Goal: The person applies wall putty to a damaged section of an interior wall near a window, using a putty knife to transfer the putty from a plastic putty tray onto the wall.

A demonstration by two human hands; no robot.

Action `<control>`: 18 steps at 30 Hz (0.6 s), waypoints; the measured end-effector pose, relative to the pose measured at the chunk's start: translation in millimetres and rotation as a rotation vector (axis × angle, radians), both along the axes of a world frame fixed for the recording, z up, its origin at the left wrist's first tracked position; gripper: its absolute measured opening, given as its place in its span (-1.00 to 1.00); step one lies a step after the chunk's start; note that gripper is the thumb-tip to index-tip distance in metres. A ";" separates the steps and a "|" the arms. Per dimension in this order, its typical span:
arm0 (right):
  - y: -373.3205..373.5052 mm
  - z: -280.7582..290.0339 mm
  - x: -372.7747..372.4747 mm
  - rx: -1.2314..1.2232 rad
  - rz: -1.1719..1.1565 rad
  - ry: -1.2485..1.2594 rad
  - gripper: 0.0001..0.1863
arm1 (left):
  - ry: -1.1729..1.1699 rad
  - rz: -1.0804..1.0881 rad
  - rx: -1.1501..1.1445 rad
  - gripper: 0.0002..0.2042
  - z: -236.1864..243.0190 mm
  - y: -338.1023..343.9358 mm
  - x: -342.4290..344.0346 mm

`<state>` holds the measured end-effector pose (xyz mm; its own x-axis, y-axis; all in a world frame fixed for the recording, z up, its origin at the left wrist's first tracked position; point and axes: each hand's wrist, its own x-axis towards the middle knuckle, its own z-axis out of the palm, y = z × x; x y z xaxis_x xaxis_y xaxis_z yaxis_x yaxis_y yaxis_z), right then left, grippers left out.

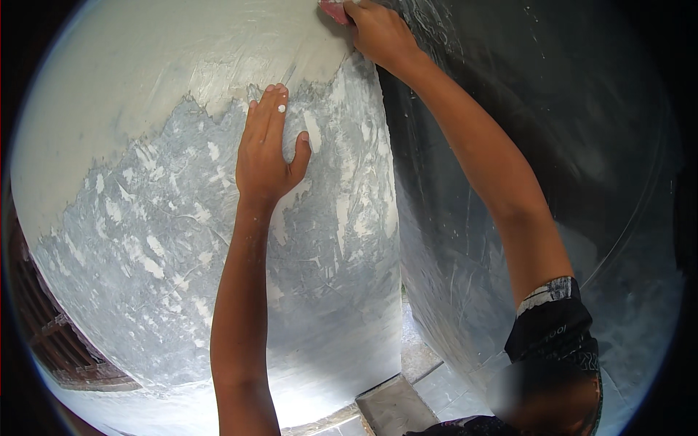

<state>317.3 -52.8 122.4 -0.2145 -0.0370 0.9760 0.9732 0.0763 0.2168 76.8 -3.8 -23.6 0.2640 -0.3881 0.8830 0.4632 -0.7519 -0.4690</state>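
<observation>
In front of me rises a wall (189, 240), its upper part coated in wet cream-white plaster (182, 80) with a ragged lower border. Below that border the surface is grey with scattered white smears. My left hand (270, 149) lies flat against the wall near the border, fingers stretched upward and thumb apart, a white blob on one finger. At the top, by the wall's right edge, my right hand (379, 33) grips a flat pinkish-red scraper (335, 11) against the coated part. Only a piece of the scraper shows; the picture's upper edge cuts it off.
A dark grey, scuffed surface (582, 145) stands to the right, past the wall's vertical edge. Low at the left is a brown barred grille (62, 341). Floor tiles (443, 385) and a brownish block (396, 407) show at the bottom.
</observation>
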 end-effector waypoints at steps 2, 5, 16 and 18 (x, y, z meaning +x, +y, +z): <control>4.8 -11.0 6.2 0.019 -0.003 -0.069 -0.73 | 0.004 -0.002 -0.002 -0.42 0.3 -0.3 -0.3; 0.9 -44.5 -2.0 0.022 -0.012 -0.123 -0.79 | -0.001 0.011 0.009 -0.42 0.2 2.5 -1.4; -44.4 -117.3 -40.8 -0.072 0.267 0.042 -0.81 | 0.012 0.017 0.007 -0.41 -0.4 1.9 -3.2; -34.9 -76.9 -27.5 0.044 0.169 0.067 -0.84 | 0.009 0.010 0.008 -0.42 0.5 1.0 0.8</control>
